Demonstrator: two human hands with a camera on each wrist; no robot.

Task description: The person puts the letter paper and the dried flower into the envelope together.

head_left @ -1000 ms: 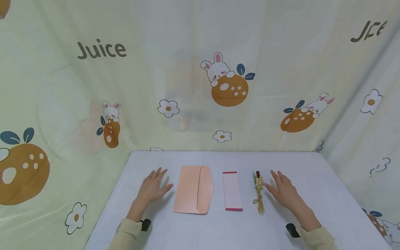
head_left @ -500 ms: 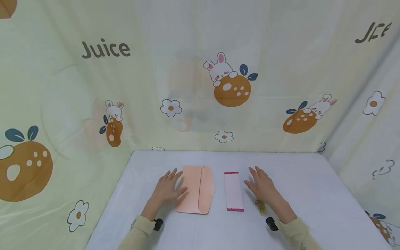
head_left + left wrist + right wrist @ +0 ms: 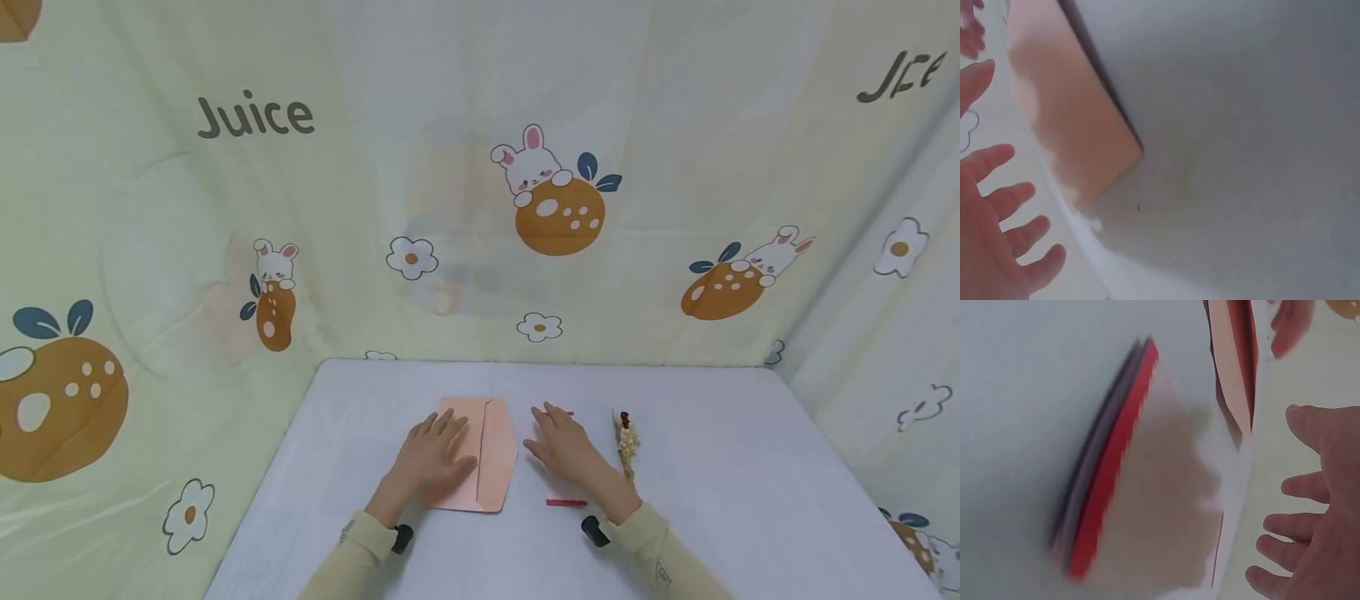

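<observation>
A flat pink envelope (image 3: 497,458) lies on the white table, its flap side to the right. Over its left part hovers my left hand (image 3: 431,457), fingers spread and holding nothing; the left wrist view shows a gap between that hand (image 3: 991,231) and the envelope (image 3: 1072,106). My right hand (image 3: 570,452) is above the pale pink packet with red ends, covering most of it, its fingers apart. In the right wrist view the packet (image 3: 1154,487) lies below the hand (image 3: 1329,512), its red edge (image 3: 1110,481) facing the camera.
A small dried flower bunch (image 3: 627,442) lies right of the packet, its lower stems partly hidden by my right forearm. The white table (image 3: 735,483) ends at a patterned curtain (image 3: 450,167) behind it.
Both hands have moved: my left hand rightward over the envelope, my right hand leftward, past the flower bunch and over the packet. The envelope and packet look unmoved.
</observation>
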